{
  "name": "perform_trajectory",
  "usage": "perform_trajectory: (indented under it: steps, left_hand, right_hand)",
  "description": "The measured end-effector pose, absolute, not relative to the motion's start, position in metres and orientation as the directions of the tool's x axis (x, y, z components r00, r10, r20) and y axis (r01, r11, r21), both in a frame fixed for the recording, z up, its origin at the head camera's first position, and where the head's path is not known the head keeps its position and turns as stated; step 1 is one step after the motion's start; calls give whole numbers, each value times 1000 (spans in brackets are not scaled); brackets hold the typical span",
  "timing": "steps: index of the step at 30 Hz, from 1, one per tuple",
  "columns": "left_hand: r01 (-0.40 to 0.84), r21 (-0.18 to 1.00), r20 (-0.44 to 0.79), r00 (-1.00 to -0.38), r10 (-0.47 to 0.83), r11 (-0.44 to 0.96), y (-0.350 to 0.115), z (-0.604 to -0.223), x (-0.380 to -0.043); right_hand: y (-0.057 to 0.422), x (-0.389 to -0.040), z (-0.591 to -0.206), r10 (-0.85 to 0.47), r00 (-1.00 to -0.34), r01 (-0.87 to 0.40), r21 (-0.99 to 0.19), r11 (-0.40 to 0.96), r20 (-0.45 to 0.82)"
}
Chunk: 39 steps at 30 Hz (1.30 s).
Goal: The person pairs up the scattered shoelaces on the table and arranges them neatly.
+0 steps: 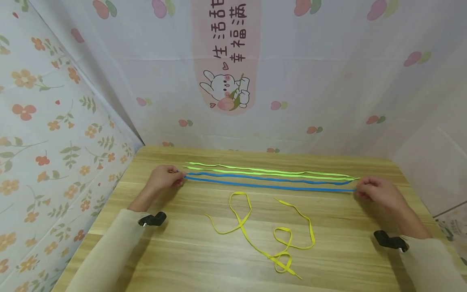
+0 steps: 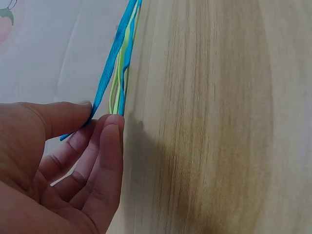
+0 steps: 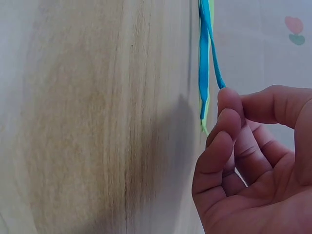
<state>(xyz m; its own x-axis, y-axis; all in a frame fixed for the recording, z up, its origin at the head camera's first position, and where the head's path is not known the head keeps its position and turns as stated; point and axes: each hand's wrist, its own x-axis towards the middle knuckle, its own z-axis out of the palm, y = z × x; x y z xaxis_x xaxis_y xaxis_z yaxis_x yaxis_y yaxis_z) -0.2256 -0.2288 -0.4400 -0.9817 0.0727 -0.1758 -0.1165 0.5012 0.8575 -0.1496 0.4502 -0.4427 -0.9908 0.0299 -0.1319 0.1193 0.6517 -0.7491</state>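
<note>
Both hands hold a flat blue shoelace (image 1: 270, 187) stretched straight across the table. At its left end my left hand (image 1: 165, 177) pinches it between thumb and index finger, the tip poking out past the thumb in the left wrist view. The right hand (image 1: 381, 192) pinches the other end, its tip hidden by the fingers. Just behind runs a second blue strand (image 3: 203, 73), lying slack on the table. Beyond it, two yellow-green lace strands (image 1: 233, 167) lie side by side, nearly parallel to the blue.
Nearer the front, yellow shoelace (image 1: 251, 242) lies in loose loops and crossings; whether it is one lace or two I cannot tell. The wooden table (image 1: 175, 259) meets a printed curtain (image 1: 164, 89) at the back. Another floral curtain (image 1: 54, 162) hangs at the left.
</note>
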Motion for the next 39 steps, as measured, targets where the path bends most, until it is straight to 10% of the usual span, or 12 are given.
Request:
perform_trajectory:
  steps: [39]
  left_hand:
    - [17, 603, -190, -968, 164, 797, -227, -443, -247]
  right_hand:
    - [448, -172, -450, 28, -980, 147, -620, 771, -197]
